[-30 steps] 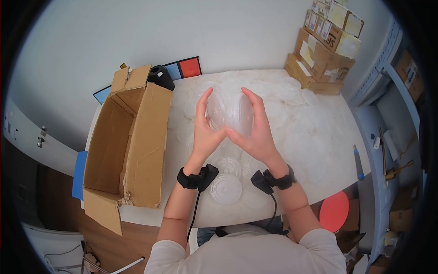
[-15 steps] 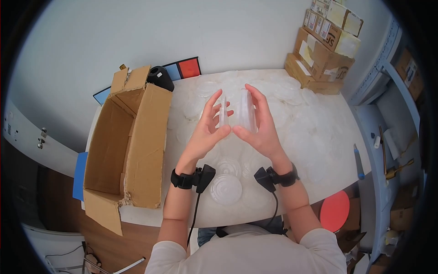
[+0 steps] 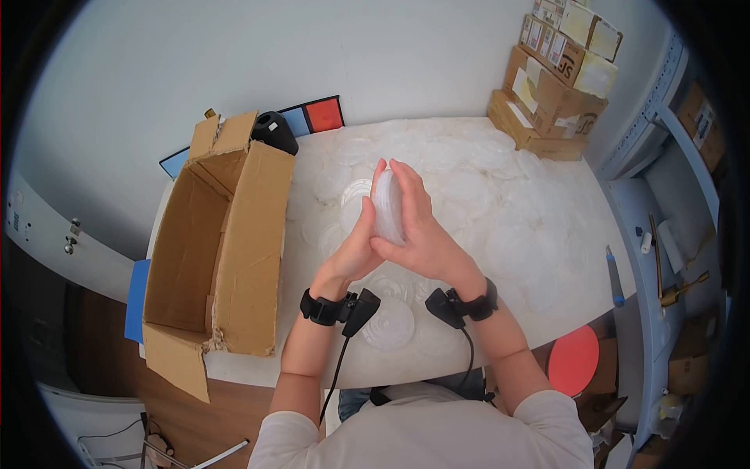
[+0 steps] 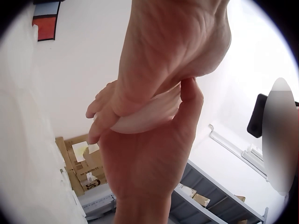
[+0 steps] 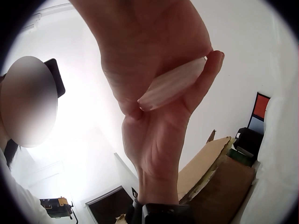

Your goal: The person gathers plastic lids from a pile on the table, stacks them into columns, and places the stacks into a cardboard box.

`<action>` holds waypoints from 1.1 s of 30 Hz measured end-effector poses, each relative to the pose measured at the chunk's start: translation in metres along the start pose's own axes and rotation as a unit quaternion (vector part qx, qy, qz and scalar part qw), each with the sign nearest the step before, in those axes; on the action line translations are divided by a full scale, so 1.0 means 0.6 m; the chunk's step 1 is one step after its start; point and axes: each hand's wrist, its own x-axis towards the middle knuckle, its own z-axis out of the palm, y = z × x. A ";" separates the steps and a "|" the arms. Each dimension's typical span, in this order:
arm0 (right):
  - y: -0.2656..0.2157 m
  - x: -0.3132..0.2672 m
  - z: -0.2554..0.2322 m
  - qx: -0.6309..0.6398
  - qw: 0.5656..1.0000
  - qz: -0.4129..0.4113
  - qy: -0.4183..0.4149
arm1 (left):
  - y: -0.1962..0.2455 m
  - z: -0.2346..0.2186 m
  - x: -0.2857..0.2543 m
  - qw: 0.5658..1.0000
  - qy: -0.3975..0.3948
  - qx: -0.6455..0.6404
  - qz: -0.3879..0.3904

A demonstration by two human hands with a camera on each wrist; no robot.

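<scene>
Stack of discs: a stack of clear round plastic discs [image 3: 389,209] is held on edge between both palms, above the tabletop [image 3: 437,356]
Left hand: one side of the stack is cupped by the left hand [image 3: 358,244], its fingers grasping the stack
Right hand: the other side is gripped by the right hand [image 3: 428,241], with the thumb at the near edge and the fingers curved round the far one
Loose discs: many clear discs [image 3: 519,242] are spread over the tabletop; a round disc [image 3: 388,324] is seen near the front edge, between the forearms
Cardboard box: an open cardboard box [image 3: 251,250] is set at the left of the tabletop
Far right corner: stacked cartons [image 3: 556,105] are placed near the wall
Right edge: a blue-handled tool [image 3: 615,281] is laid there
</scene>
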 end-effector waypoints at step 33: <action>0.052 0.010 -0.123 0.036 0.973 0.104 0.202 | -0.049 -0.024 -0.010 0.799 -0.030 0.585 -0.135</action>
